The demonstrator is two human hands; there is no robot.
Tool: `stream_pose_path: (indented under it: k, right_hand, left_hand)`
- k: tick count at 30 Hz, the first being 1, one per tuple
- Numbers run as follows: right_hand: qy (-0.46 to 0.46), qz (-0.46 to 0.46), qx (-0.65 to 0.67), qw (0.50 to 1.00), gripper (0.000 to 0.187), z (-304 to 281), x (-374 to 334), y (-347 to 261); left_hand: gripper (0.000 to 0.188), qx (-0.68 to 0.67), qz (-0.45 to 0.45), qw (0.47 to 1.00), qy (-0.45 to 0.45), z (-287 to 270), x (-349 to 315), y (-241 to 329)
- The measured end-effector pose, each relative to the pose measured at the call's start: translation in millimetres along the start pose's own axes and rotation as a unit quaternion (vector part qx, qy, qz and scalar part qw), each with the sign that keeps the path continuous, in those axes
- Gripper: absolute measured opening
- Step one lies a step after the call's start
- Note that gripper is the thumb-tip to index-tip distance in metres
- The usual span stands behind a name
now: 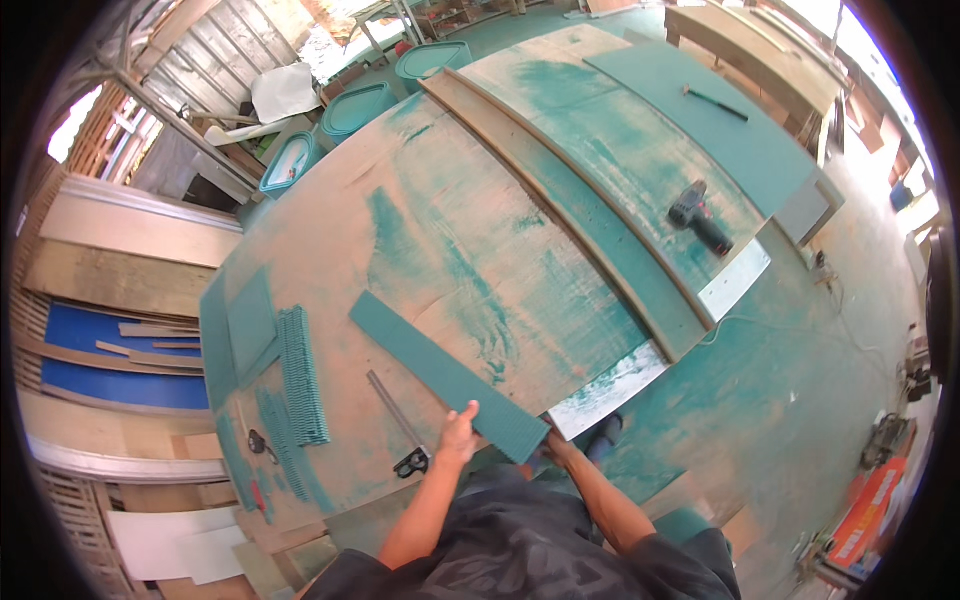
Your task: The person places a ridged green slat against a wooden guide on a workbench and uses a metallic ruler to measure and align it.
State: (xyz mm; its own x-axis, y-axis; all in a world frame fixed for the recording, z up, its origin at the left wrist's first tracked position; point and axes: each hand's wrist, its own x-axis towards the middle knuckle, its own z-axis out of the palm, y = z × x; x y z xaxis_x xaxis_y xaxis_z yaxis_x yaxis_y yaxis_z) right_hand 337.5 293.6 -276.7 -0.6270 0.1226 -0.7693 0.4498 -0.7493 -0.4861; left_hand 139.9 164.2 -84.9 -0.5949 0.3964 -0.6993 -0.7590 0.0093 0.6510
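Note:
A long, narrow green board strip (430,365) slants across the near part of the worktable. My left hand (460,432) is closed on its left edge, thumb on top and the other fingers mostly underneath. At the strip's near right corner, my right hand (560,450) is closed on the end, its fingers partly hidden. Fine ridges or cuts show along the strip's near end. Just left of my left hand lies a combination square (400,425) with a dark head. Further left, a stack of notched green pieces (302,375) rests on the table.
The large dusty worktable (440,230) carries a long wooden-edged channel (580,210), a cordless drill (700,218), a green sheet (700,130) and a hammer (715,102). Teal bins (358,110) stand beyond its far left edge. Leftward are shelved boards (130,275). A cord (800,335) crosses the floor.

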Motion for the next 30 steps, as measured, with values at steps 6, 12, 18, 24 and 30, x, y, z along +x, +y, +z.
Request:
stream_pose_path:
  k: [6,12,18,24,30]
  right_hand:
    - [-0.148,-0.126,0.331,0.923,0.044,82,26,-8]
    - [-0.129,-0.131,0.342,0.922,0.038,87,28,0]
    - [-0.151,-0.085,0.306,0.936,0.035,78,18,12]
    - [-0.182,-0.048,0.280,0.941,0.043,62,25,12]
    - [-0.248,-0.031,0.251,0.935,0.041,93,-27,-30]
  left_hand:
    - [0.021,-0.029,-0.067,0.995,-0.068,14,-44,-8]
    - [0.018,0.015,-0.112,0.987,-0.113,19,-45,3]
    - [0.016,0.045,-0.118,0.990,-0.070,19,-26,-24]
    - [0.025,0.014,-0.141,0.990,-0.028,32,-13,-29]
    - [0.033,0.018,-0.126,0.992,-0.012,41,-8,-31]
